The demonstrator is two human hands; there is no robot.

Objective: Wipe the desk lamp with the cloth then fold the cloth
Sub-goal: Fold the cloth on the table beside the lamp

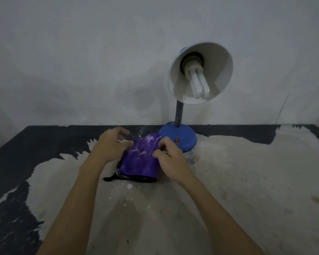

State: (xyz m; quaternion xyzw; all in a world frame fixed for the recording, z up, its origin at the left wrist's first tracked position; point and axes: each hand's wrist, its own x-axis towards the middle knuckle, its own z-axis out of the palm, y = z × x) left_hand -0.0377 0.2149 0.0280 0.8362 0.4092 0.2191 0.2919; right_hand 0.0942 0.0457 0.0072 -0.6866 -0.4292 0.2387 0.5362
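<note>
The purple cloth (pixel 141 159) lies bunched on the worn surface (pixel 247 181), just in front of the blue base of the desk lamp (pixel 179 137), and both hands are closed on it. The likeliest slip, as I judge it, is at the lamp: the right hand (pixel 170 159) works right beside the base and its red switch (pixel 176 140), so a careless sweep while turning the fabric over could nudge the lamp or press the switch. The fold itself could also go crooked, since the cloth is already doubled and rumpled, with a dark hem (pixel 114 178) trailing out at its near left corner; pulling unevenly from one side would skew the edges instead of matching them.

Both forearms reach forward from the bottom of the view and converge on the cloth. The left hand (pixel 111 144) pinches the far left edge, thumb against the fabric, fingers curled above it. The right hand grips the right edge with knuckles up and fingers tucked tight into the folds. The lamp shade (pixel 215 74) tilts toward the viewer, its bulb (pixel 199 83) unlit.
</note>
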